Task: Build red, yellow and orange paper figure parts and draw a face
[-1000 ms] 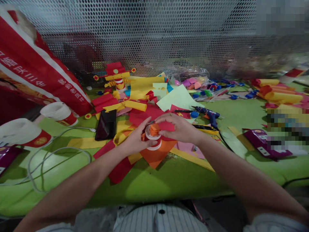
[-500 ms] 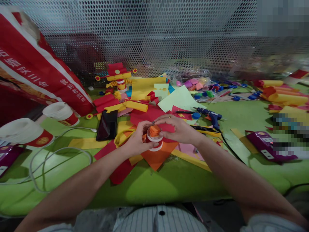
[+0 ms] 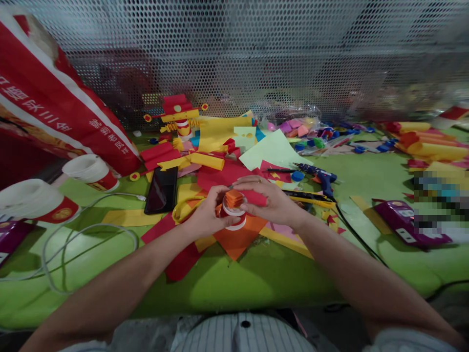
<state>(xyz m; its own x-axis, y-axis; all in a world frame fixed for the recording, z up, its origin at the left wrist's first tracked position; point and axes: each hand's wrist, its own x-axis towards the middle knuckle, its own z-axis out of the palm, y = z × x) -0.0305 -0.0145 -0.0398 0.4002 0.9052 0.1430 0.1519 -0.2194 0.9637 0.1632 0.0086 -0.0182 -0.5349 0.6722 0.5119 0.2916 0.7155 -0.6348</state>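
Between my hands stands a small red-and-white paper cup (image 3: 236, 221), with a folded orange paper strip (image 3: 233, 198), pleated like an accordion, at its top. My left hand (image 3: 210, 213) is wrapped around the cup's left side, its thumb on the near side. My right hand (image 3: 269, 198) curves around the right and far side. Its thumb touches the cup near the orange paper, and its fingertips meet the left fingers behind the cup, where they are partly hidden. Beneath the cup lies an orange paper sheet (image 3: 236, 247). Yellow-handled scissors (image 3: 183, 209) lie beside my left hand.
A phone (image 3: 161, 190), a cable (image 3: 88, 226) and stacked paper cups (image 3: 91, 172) are on the left. Behind is a finished paper-cup figure (image 3: 179, 117). A blue glue gun (image 3: 318, 175) lies to the right, near a purple power strip (image 3: 406, 222). Metal mesh (image 3: 234, 58) borders the back.
My right hand has shifted slightly, its thumb moving a little away from the orange folded paper. My left hand keeps its hold on the cup.
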